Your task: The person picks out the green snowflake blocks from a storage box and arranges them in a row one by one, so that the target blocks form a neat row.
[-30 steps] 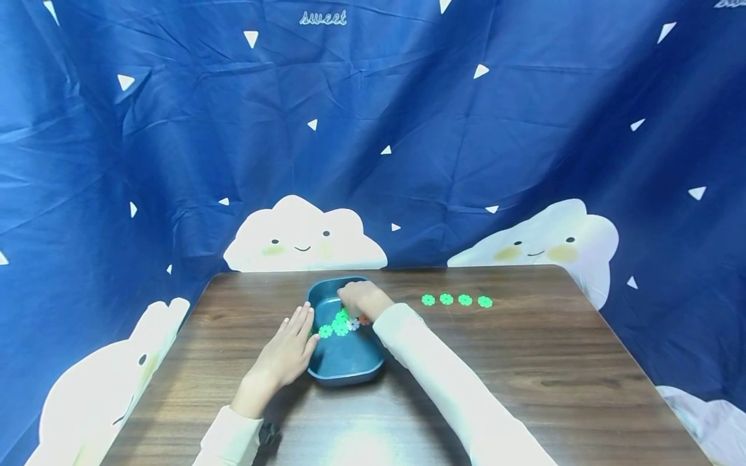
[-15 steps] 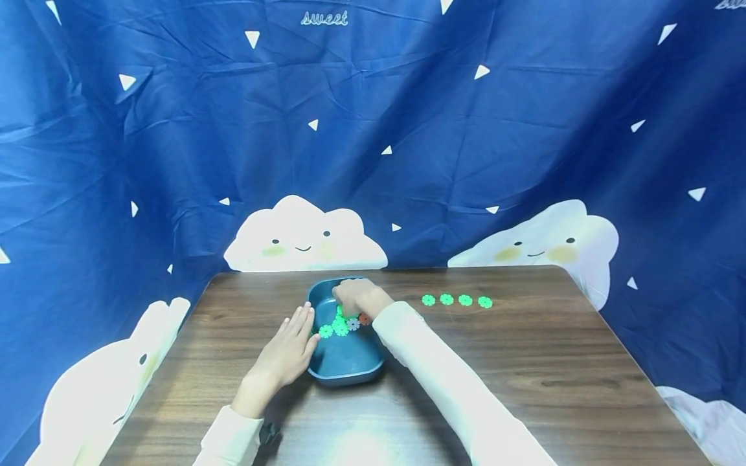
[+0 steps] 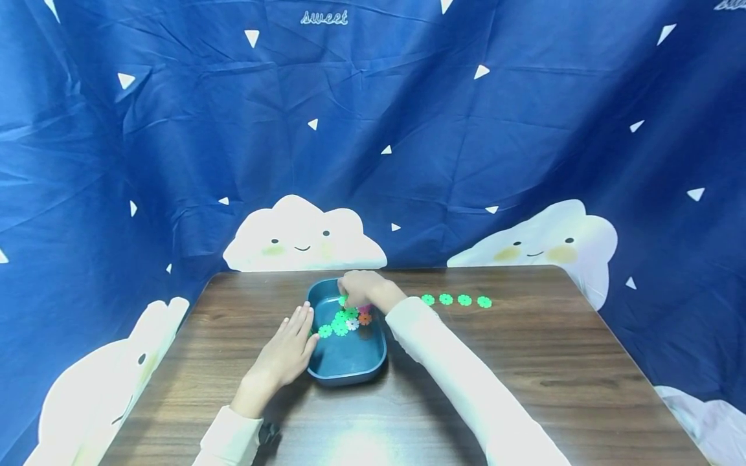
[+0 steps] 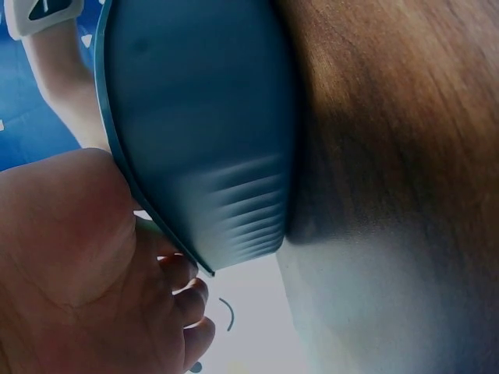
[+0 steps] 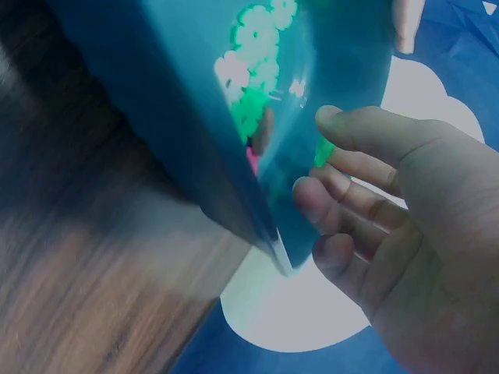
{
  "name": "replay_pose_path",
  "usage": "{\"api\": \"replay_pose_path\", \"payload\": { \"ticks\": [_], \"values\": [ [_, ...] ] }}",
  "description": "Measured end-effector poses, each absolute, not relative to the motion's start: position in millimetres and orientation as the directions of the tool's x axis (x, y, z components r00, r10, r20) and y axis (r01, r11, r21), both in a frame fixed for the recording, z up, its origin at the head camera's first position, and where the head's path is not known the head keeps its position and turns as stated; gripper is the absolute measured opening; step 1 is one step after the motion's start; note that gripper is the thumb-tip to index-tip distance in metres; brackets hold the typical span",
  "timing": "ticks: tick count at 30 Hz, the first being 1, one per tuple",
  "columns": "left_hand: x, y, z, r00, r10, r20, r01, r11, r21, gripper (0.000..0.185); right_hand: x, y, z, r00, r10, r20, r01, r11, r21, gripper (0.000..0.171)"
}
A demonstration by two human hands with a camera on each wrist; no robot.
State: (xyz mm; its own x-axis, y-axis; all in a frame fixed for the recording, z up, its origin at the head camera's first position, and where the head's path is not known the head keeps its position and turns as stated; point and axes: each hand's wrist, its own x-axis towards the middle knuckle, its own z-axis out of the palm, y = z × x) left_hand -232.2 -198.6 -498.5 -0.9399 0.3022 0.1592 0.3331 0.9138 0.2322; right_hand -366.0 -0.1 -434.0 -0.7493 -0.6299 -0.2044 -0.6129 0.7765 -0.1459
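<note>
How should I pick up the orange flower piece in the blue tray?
Probably from straight above, pinching the small orange plastic flower disc by its notched rim. It lies flat on the floor of the blue plastic tray, with green pieces packed on its left, so a side approach is blocked.

right hand grip: blurred | pinched green piece: mostly hidden

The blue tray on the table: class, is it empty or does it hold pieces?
Not empty. The blue tray holds a cluster of green flower pieces, plus one white and one orange.
</note>
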Motion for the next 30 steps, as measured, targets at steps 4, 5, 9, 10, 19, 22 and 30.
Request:
{"api": "replay_pose_path", "payload": {
  "ticks": [4, 5, 9, 10, 19, 22, 30],
  "values": [
    [-233.8, -199.3, -499.3, -0.945, 0.297, 0.139, 0.321, 0.922, 0.215, 0.061, -367.6, 13.5, -426.7, -0.737, -0.659, -0.152, -0.639, 0.752, -0.162, 0.026],
    [-234.1, -199.3, -499.2, -0.946, 0.296, 0.135, 0.319, 0.924, 0.210, 0.061, -367.8, 17.7, -425.0, -0.734, -0.665, -0.139, -0.644, 0.746, -0.167, 0.026],
    [-232.7, -197.8, -493.2, -0.950, 0.292, 0.114, 0.310, 0.929, 0.203, 0.063, -366.6, 36.7, -416.6, -0.739, -0.665, -0.107, -0.642, 0.743, -0.188, 0.023],
    [-232.5, -197.6, -492.9, -0.951, 0.289, 0.112, 0.307, 0.930, 0.203, 0.063, -365.9, 41.7, -414.7, -0.743, -0.661, -0.102, -0.639, 0.747, -0.184, 0.023],
    [-230.7, -197.3, -495.5, -0.944, 0.293, 0.150, 0.321, 0.922, 0.215, 0.062, -359.2, 88.8, -405.8, -0.782, -0.620, -0.065, -0.604, 0.779, -0.169, 0.023],
    [-230.8, -197.1, -496.8, -0.940, 0.299, 0.161, 0.329, 0.920, 0.213, 0.061, -356.4, 105.7, -402.9, -0.791, -0.611, -0.046, -0.597, 0.785, -0.164, 0.021],
    [-232.2, -197.6, -497.6, -0.942, 0.297, 0.156, 0.326, 0.919, 0.220, 0.061, -349.1, 149.0, -396.2, -0.809, -0.587, 0.001, -0.581, 0.801, -0.145, 0.023]
  ]
}}
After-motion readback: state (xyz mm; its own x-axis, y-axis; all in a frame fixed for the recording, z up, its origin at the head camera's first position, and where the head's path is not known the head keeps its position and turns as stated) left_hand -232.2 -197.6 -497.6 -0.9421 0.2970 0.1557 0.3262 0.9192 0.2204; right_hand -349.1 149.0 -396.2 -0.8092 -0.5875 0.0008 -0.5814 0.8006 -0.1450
